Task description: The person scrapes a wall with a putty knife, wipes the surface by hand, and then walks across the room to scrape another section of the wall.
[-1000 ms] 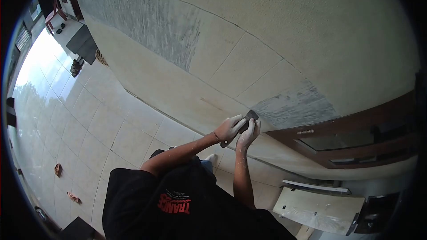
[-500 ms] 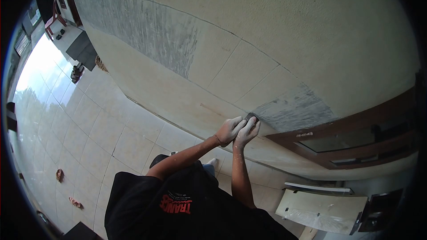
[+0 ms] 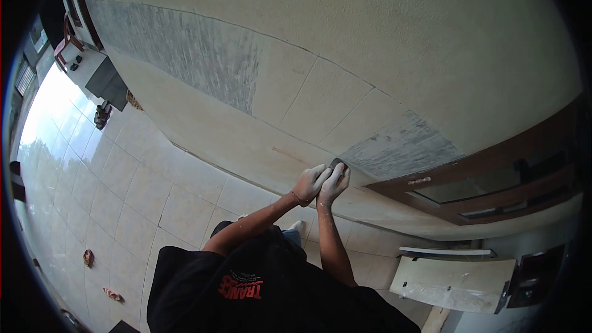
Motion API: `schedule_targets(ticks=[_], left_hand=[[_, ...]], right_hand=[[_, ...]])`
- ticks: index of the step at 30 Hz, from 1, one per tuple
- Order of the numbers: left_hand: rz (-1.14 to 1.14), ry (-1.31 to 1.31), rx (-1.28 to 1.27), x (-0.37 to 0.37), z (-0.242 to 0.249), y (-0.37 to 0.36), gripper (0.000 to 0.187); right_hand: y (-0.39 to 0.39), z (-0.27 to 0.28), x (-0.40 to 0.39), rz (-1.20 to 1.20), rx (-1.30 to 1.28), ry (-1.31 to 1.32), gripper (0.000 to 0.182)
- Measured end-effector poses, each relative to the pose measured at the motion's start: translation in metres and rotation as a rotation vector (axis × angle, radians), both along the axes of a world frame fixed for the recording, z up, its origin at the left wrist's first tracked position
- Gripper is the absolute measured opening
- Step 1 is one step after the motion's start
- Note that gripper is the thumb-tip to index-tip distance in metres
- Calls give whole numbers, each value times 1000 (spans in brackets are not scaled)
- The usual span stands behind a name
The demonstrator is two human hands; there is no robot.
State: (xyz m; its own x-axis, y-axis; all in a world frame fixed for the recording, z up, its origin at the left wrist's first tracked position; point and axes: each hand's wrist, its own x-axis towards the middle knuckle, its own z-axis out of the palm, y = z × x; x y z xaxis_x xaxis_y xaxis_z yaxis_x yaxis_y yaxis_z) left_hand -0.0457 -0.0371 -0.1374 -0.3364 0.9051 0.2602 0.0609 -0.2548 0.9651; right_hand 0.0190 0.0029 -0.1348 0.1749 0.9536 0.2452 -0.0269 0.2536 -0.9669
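My left hand (image 3: 310, 184) and my right hand (image 3: 333, 185) are side by side, closed around a small dark block (image 3: 337, 163). Pale dust coats the fingers of both. The block is at the cream wall (image 3: 290, 142), by the lower left corner of a scraped grey patch (image 3: 401, 148). Whether its face presses flat on the wall is hidden. Pencil-like lines divide the wall, and a longer grey scraped band (image 3: 185, 49) runs off to the upper left.
A brown wooden frame with glass (image 3: 468, 191) borders the patch on the right. A plastic-covered pale panel (image 3: 453, 283) stands at lower right. Tiled floor (image 3: 135, 179) lies below, with sandals (image 3: 102, 115), a reddish chair (image 3: 66, 43) and small brownish objects (image 3: 89, 258) on the left.
The view has shifted slightly, so the wall appears a little further left. Both hands still grip the block near the same corner of the grey patch.
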Motion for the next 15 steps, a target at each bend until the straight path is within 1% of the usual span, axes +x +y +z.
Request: schedule_targets(ticks=[2,3,5,7,8,9,11,13,15], left_hand=[[37,27,37,0,0,3,30],[5,5,31,-3,15,1,31],[-13,-28,-9,-3,22,0,31],[-1,-38,-26,-1,22,1,32],[19,-12,-8,2,14,0,32],[39,16,13,3,11,-1,32],[53,34,54,0,7,7,32],[24,1,58,-2,29,4,32],[7,-35,17,-2,39,2,32]], right_hand=[[1,13,-3,16,13,45,28],[1,23,-4,28,-1,68,28],[-1,32,1,61,-36,86,28],[5,14,4,57,-26,71,28],[8,3,5,55,-20,67,28],[5,4,2,53,11,29,28],[7,10,-2,38,0,74,27],[3,36,-3,44,-19,126,28],[2,41,1,58,-31,102,28]])
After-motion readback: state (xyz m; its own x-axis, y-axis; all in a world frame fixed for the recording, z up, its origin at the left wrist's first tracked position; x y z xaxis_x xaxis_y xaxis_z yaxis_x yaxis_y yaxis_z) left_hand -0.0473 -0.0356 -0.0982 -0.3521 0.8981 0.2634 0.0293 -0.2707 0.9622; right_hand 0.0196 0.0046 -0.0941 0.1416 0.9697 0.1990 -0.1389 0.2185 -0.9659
